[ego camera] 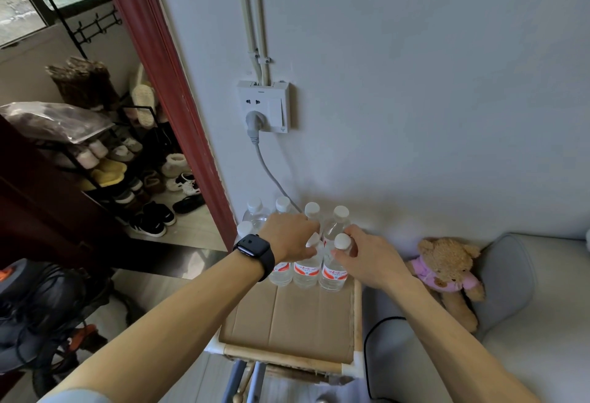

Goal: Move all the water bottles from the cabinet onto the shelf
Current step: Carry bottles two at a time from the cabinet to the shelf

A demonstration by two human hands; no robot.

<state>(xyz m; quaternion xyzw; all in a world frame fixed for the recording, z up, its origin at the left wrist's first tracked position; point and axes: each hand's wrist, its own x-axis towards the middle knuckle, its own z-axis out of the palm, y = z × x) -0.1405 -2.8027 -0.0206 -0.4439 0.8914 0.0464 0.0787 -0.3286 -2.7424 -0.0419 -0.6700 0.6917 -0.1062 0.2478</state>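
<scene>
From the head camera, a cluster of clear water bottles with white caps and red-and-white labels stands upright in two rows at the far end of the shelf, close against the pale wall. The shelf is a wooden frame with white corner joints, and its top is lined with a cardboard sheet, bare in its nearer half. The left hand, with a black watch on its wrist, reaches over the front row, its fingers curled down round the top of the neighbouring bottle, whose cap peeks out between them. The right hand pinches the end bottle, at the right of the front row, by its neck just under the cap, thumb on one side and fingers on the other. Both bottles stand on the cardboard, touching each other. Above the bottles a wall socket holds a grey plug whose cable runs down behind the back row. Right of the shelf a teddy bear in a pink top leans on a grey cushion. To the left, past a red door frame, is a shoe rack full of shoes.
</scene>
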